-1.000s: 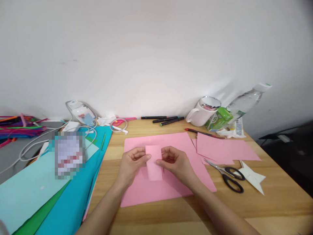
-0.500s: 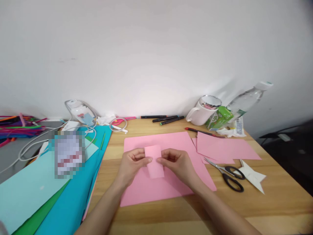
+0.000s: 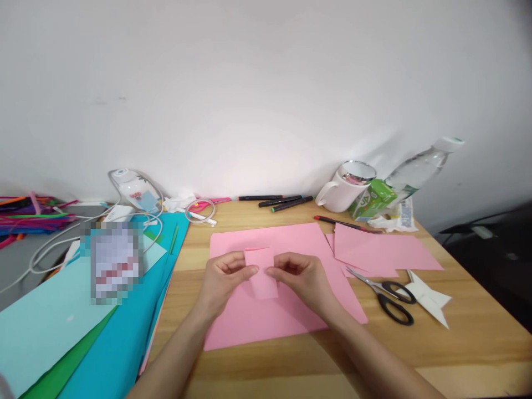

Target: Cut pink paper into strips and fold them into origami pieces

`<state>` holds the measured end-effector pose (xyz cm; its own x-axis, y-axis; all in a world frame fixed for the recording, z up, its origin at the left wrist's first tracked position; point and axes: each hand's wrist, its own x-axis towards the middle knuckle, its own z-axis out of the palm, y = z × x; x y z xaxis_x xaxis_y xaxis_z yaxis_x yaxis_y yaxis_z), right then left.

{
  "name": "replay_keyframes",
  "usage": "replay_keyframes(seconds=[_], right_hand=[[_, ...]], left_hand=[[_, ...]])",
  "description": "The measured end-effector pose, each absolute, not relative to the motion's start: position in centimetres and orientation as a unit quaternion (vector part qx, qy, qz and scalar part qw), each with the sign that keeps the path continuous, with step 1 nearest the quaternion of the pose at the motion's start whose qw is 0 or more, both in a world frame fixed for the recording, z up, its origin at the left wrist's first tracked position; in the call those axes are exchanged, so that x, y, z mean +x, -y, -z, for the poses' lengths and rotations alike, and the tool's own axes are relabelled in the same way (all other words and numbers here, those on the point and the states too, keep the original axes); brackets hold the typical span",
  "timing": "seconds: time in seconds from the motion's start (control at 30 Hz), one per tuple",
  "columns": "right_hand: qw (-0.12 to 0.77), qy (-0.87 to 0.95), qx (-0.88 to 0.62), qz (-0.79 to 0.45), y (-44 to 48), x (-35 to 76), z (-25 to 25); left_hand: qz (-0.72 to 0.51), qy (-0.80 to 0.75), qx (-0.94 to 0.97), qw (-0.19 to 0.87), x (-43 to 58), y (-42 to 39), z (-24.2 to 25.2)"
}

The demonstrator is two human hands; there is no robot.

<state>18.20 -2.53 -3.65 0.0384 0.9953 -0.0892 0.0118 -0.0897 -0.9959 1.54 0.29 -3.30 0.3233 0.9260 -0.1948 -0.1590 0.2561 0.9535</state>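
A small folded pink paper strip (image 3: 262,275) hangs above a large pink sheet (image 3: 286,316) on the wooden table (image 3: 457,343). My left hand (image 3: 224,280) pinches the strip's left edge with thumb and fingers closed. My right hand (image 3: 301,277) pinches its right edge the same way. Both hands sit over the middle of the large sheet, fingertips nearly meeting across the strip.
Black scissors (image 3: 388,296) and a white paper star (image 3: 428,299) lie right of the hands, beside more pink sheets (image 3: 380,252). A white mug (image 3: 347,187), green carton (image 3: 372,200), bottle (image 3: 419,166) and markers (image 3: 282,202) line the wall. Blue and green sheets (image 3: 75,327) and cables (image 3: 62,244) fill the left.
The strip has shortened and dropped slightly between my fingers, and its top edge looks folded over. Both hands stay in nearly the same spot.
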Motion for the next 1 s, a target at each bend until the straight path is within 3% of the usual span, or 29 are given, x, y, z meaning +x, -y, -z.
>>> replay_keyframes(seconds=[0.37, 1.0], right_hand=[[0.41, 0.419, -0.452, -0.673, 1.8, 19.4, 4.2], [0.41, 0.418, -0.455, -0.671, 1.7, 19.6, 4.2]], left_hand=[[-0.382, -0.444, 0.43, 0.687, 1.5, -0.5, 3.5], [-0.383, -0.464, 0.42, 0.679, 1.5, -0.5, 3.5]])
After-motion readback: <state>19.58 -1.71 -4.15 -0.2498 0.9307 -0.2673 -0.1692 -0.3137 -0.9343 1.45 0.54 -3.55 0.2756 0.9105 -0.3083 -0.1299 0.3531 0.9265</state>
